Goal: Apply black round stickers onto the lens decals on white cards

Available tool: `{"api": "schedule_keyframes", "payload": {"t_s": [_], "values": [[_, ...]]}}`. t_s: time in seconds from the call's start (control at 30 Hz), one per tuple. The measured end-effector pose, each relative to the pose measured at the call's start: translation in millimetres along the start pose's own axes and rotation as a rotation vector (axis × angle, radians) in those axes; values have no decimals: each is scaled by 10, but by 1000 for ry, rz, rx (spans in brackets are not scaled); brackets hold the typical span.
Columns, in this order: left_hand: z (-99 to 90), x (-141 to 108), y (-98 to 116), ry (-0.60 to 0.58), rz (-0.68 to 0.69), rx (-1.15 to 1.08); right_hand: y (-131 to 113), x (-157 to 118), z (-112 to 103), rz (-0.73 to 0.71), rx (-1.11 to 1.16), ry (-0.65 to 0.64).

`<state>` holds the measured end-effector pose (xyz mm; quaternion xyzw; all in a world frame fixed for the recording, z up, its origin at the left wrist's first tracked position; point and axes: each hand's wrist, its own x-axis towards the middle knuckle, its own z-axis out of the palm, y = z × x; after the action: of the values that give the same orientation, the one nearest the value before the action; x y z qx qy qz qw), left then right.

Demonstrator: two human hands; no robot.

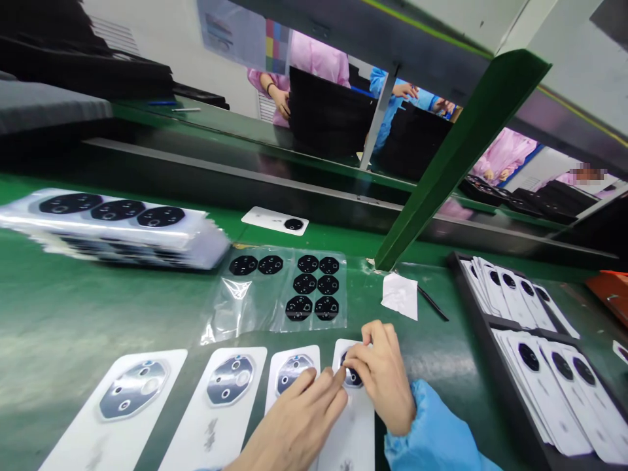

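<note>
Four white panels with round-cornered ends lie in a row at the front. The rightmost white panel (350, 418) has a dark octagonal sticker (354, 378) near its top, partly hidden by fingers. My right hand (383, 376) is closed in a pinch at this sticker's upper left edge. Across the panel's left side lies my left hand (299, 418), its fingers stretched out and their tips meeting those of my right hand; its thumb is hidden. Beside it, another white panel (292, 386) is partly covered by that hand. Further left are a third panel (210, 418) and a fourth (118, 425).
Behind the panels are clear sheets of black stickers (314, 284) and a stack of sticker sheets (112, 226). A crumpled white paper (400, 296), a black stick (432, 302) and a black tray (490, 320) of panels lie right. A green post (456, 163) slants upward; people work beyond.
</note>
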<state>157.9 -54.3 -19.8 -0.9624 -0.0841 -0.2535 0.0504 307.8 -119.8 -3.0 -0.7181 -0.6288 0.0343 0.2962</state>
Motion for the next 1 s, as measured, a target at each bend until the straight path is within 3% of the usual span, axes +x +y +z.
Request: {"api": "schedule_keyframes", "payload": {"t_s": [0.7, 1.0], "values": [[77, -68, -9, -40, 25, 7, 2, 11, -3, 30, -6, 57], [103, -91, 2, -49, 21, 7, -19, 22, -19, 14, 19, 19]]}}
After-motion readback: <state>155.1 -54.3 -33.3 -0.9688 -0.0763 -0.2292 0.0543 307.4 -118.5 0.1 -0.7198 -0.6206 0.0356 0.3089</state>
